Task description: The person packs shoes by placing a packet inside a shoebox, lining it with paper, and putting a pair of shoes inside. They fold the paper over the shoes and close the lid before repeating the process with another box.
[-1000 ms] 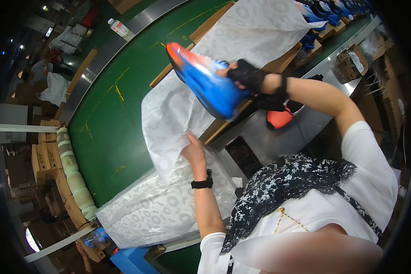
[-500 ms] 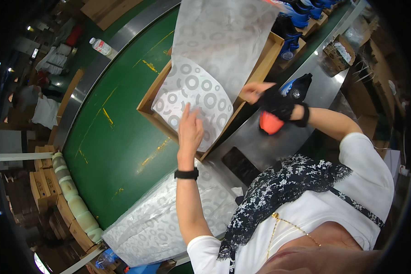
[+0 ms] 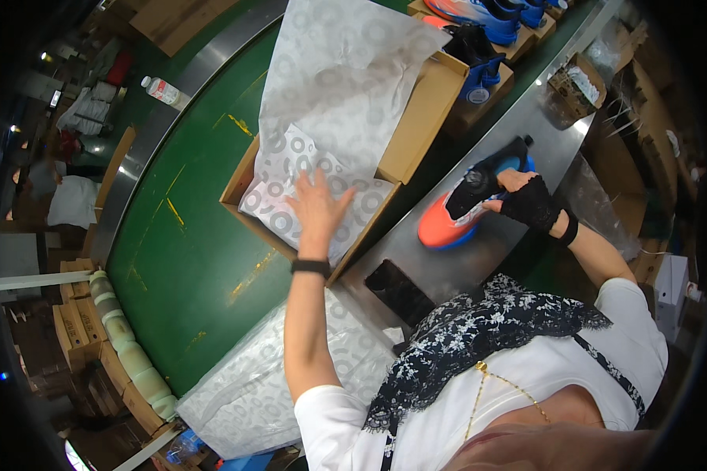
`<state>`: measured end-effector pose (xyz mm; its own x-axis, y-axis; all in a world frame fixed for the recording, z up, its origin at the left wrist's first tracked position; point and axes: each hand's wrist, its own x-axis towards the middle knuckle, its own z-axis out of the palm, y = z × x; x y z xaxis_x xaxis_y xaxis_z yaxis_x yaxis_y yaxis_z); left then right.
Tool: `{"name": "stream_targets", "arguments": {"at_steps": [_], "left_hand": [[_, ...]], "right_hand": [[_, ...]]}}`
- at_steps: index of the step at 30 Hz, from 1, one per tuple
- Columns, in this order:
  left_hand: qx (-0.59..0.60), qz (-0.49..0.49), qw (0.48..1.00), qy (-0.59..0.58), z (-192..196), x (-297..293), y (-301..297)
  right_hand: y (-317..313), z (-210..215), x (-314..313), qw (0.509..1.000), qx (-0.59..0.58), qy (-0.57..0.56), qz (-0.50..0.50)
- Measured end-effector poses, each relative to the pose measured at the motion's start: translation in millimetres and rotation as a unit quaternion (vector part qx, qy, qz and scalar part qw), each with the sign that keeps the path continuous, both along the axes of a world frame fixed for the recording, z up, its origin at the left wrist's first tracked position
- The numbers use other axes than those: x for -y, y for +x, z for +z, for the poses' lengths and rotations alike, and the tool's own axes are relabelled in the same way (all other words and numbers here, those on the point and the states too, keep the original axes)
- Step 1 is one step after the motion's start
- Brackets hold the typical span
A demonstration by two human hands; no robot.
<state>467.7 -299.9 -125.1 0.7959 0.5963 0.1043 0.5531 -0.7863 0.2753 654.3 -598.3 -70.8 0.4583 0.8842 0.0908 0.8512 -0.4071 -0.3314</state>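
Green conveyor belt [image 3: 188, 235] curves through the workshop, edged on its near side by a steel desk [image 3: 526, 133] and on its far side by a steel rim where a small plastic bottle [image 3: 163, 92] lies. On the belt sits an open cardboard shoe box [image 3: 416, 125], lined with a sheet of patterned tissue paper [image 3: 346, 86] that spills up and over the far part of the box. The left hand [image 3: 318, 208], a black band at its wrist, lies flat with its fingers spread on the tissue inside the near end of the box; its grip is open and holds nothing, only pressing on the paper. The right hand [image 3: 526, 200], in a black fingerless glove, is out over the steel desk, its grip closed on the collar of an orange and blue sports shoe [image 3: 463, 212], which rests sole-down on the desk just beside the box, toe pointing toward the person. A dark rectangular opening [image 3: 401, 290] is set into the desk nearer the body. More tissue sheets [image 3: 275, 377] lie in a stack at the near edge of the belt, below the left forearm. Further along the line, at the top of the view, other boxes carry blue shoes [image 3: 487, 55]. Stacked cardboard [image 3: 71, 322] stands at the left, beyond the belt.
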Motion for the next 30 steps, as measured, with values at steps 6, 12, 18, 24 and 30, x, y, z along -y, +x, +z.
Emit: {"name": "stream_targets", "arguments": {"at_steps": [6,12,18,24,30], "left_hand": [[0.219,-0.149,0.927,-0.265,79.4,122.7,1.6],[0.417,0.17,0.83,-0.328,59.1,84.5,-26.0],[0.558,0.259,0.491,-0.617,-0.1,5.0,17.8],[0.268,0.304,0.392,-0.826,-39.8,-19.5,6.0],[0.397,0.217,0.575,-0.682,29.6,11.7,-51.9]], "right_hand": [[-38.4,65.8,-63.0,0.981,0.029,0.112,0.155],[-39.4,84.5,-98.9,0.938,-0.14,0.251,0.195],[13.6,-20.4,-103.8,0.806,-0.575,-0.069,-0.123],[-12.8,-38.1,-135.0,0.697,-0.687,0.101,-0.181],[-27.3,-61.6,-113.6,0.913,-0.249,0.319,-0.057]]}}
